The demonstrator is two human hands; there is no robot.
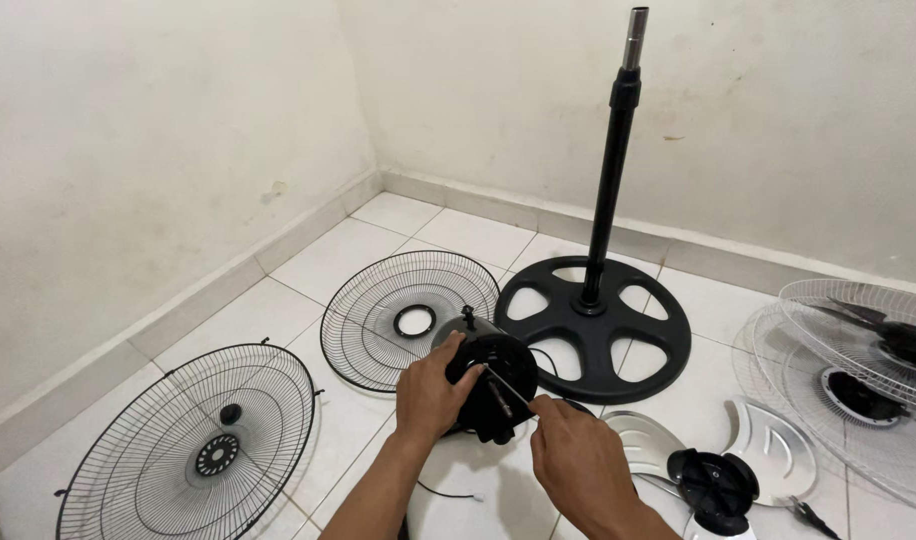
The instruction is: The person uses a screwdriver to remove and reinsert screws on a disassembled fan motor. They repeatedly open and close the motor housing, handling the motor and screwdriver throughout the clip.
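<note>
My left hand (pixel 430 397) grips the left side of a black fan motor housing (pixel 503 362), held upright above the white tiled floor. A metal shaft (pixel 502 392) sticks out of its front toward me. My right hand (pixel 578 462) pinches a thin tool or rod whose tip rests by the shaft. A thin black cord trails from the housing across the tiles beneath my arms.
Two black wire fan grilles lie on the floor: one at near left (pixel 193 450), one further back (pixel 410 318). A black round stand base (pixel 595 325) with an upright pole (pixel 614 160) stands behind. Silver fan blades (pixel 723 470) and a white assembled fan (pixel 863 365) lie at right.
</note>
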